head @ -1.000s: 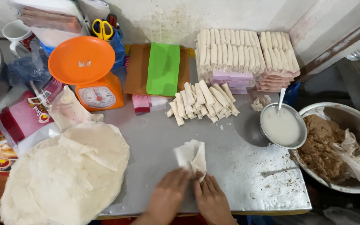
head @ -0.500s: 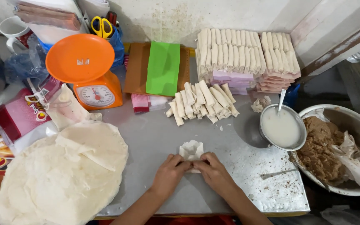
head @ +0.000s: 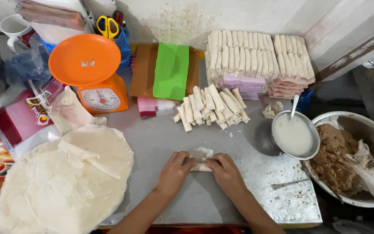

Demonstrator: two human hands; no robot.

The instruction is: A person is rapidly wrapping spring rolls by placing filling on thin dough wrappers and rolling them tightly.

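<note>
The small pale roll of thin dough wrapper (head: 201,161) lies on the grey metal table top (head: 161,143), in front of the loose pile of finished white rolls (head: 211,107) and well apart from it. The left hand (head: 174,171) presses on the left end of this roll, with fingers bent and closed over it, and the right hand (head: 225,171) does the same on the right end, so both hands hold the roll between them and touch it; only the middle part of the roll and a loose flap of wrapper behind it can be seen. To the left of the roll, near the left hand, there is a big round stack of thin white wrapper sheets (head: 61,186). To the right of the roll stands a small metal bowl with white paste and a spoon (head: 294,135), and just beside it a large metal bowl with brown filling (head: 347,158). Behind the roll, past the loose pile, neat rows of finished rolls stacked on pink trays (head: 256,60) stand at the wall. Behind and to the left of the roll there is an orange kitchen scale with a round orange plate (head: 89,71), and next to it a green sheet on a brown board (head: 169,71).
</note>
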